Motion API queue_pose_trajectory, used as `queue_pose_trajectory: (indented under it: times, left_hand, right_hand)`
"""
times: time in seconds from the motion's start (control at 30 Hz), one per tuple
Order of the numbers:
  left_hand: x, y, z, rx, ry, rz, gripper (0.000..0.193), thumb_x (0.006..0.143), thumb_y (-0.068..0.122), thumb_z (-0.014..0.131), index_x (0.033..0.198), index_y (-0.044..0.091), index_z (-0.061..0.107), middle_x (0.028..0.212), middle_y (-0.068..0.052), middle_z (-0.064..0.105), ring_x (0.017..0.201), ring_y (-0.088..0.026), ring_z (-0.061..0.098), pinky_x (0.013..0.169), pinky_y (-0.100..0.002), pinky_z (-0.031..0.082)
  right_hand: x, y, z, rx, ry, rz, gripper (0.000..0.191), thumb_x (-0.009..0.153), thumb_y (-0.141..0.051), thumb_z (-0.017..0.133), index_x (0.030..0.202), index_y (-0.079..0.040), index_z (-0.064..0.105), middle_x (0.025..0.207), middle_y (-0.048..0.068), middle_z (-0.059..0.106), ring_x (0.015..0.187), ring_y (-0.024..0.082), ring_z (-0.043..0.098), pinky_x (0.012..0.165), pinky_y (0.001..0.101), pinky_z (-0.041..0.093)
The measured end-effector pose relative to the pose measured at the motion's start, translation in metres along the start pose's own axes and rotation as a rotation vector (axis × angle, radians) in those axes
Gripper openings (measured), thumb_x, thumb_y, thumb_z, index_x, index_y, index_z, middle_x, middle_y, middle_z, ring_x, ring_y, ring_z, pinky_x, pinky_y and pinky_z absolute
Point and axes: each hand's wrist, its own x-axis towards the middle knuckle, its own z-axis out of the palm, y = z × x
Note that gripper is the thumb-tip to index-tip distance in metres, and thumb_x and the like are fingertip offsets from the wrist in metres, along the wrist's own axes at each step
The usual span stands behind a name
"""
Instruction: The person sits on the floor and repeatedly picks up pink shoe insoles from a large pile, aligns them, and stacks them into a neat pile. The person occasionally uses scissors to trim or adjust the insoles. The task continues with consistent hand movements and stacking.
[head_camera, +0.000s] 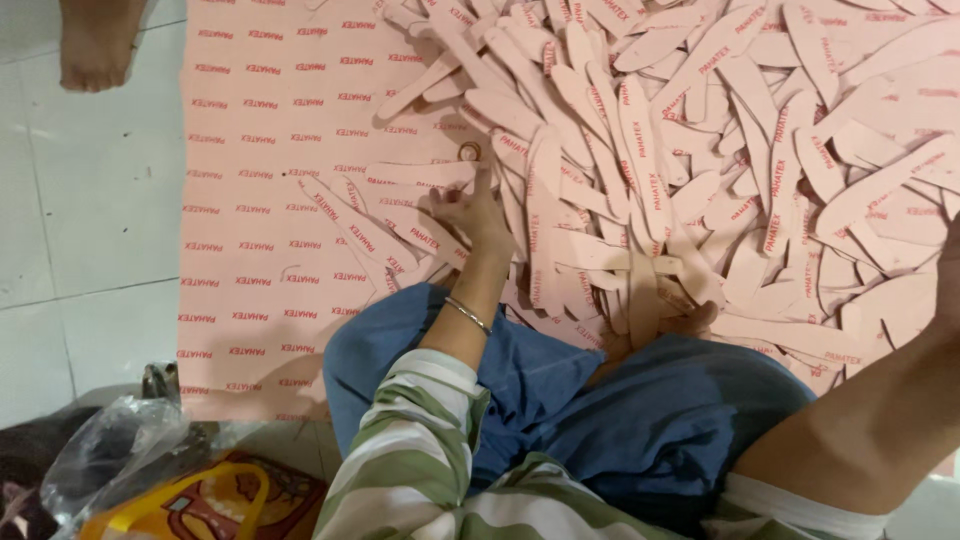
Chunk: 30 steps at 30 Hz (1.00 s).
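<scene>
- Left hand (478, 215), fingers spread and not closed on anything, presses on pink insole-shaped cutouts (640, 170) heaped on a pink printed sheet (255, 180) on the floor (90, 220).
- Right hand (948, 270) is cropped at the frame edge; grip cannot be told.
- Cutouts look light, thin, bendable; best pinched at one end.
- Red repeating marks cover sheet and pieces; a yellow-orange printed bag (215, 500) lies lower left.
</scene>
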Motion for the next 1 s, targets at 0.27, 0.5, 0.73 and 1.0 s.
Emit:
queue_pose_trajectory:
  times: [0.27,0.5,0.73,1.0]
  left_hand:
    - [-0.01,-0.014,-0.003,-0.197,-0.539,-0.484,0.083,0.079,0.034,0.087,0.143,-0.006,0.053,0.138,-0.02,0.061,0.119,-0.026,0.06,0.099,-0.031,0.048]
    - [-0.026,-0.002,0.009,0.508,-0.828,-0.108,0.082,0.068,0.033,0.089,0.129,-0.011,0.056,0.119,-0.025,0.07,0.106,-0.029,0.071,0.091,-0.035,0.058]
    - [-0.013,-0.004,0.039,0.48,-0.746,-0.358,0.074,0.066,0.028,0.096,0.123,-0.006,0.062,0.113,-0.016,0.072,0.097,-0.022,0.071,0.085,-0.033,0.058]
    - [-0.055,-0.001,0.057,0.254,-0.804,-0.083,0.052,0.07,0.01,0.089,0.114,-0.008,0.07,0.104,-0.017,0.076,0.087,-0.023,0.074,0.078,-0.034,0.062]
  right_hand:
    - [-0.002,0.014,0.007,0.014,-0.035,0.042,0.019,0.109,-0.012,0.064,0.125,-0.002,0.07,0.113,0.012,0.071,0.105,0.021,0.068,0.092,0.0332,0.053]
    - [0.002,0.016,0.014,0.017,-0.051,0.057,0.019,0.11,-0.012,0.063,0.124,-0.002,0.07,0.113,0.012,0.071,0.105,0.021,0.068,0.091,0.0331,0.052]
    - [0.001,0.018,0.015,0.018,-0.058,0.061,0.018,0.11,-0.013,0.062,0.123,-0.002,0.069,0.113,0.012,0.071,0.104,0.021,0.068,0.091,0.033,0.052]
    - [0.006,0.012,0.012,0.017,-0.067,0.063,0.018,0.111,-0.014,0.061,0.123,-0.003,0.069,0.113,0.012,0.071,0.104,0.021,0.067,0.091,0.0328,0.052]
